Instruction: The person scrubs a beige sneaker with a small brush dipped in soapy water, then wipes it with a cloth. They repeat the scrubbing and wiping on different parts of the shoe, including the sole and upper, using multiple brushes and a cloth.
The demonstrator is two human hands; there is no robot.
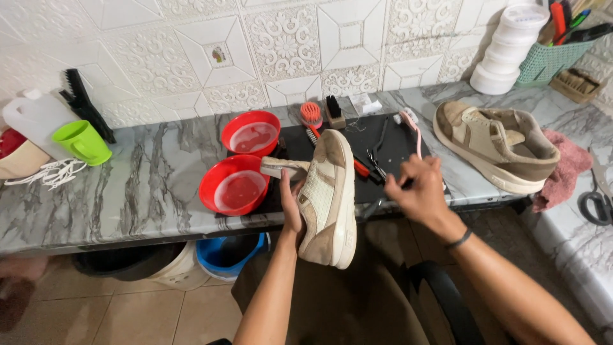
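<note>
My left hand holds a dirty beige sneaker upright, its toe pointing up and its sole turned to the right, in front of the counter's edge. My right hand hovers over the black mat, its fingers pinched near the handle of a pink toothbrush and small tools; whether it grips one is unclear. The matching sneaker rests on the marble counter at right, beside a pink cloth.
Two red bowls of liquid sit on the counter, with brushes behind them. A green cup, white jug and black brush stand at left. Scissors, stacked white tubs and a green basket are at right. A blue bucket is below.
</note>
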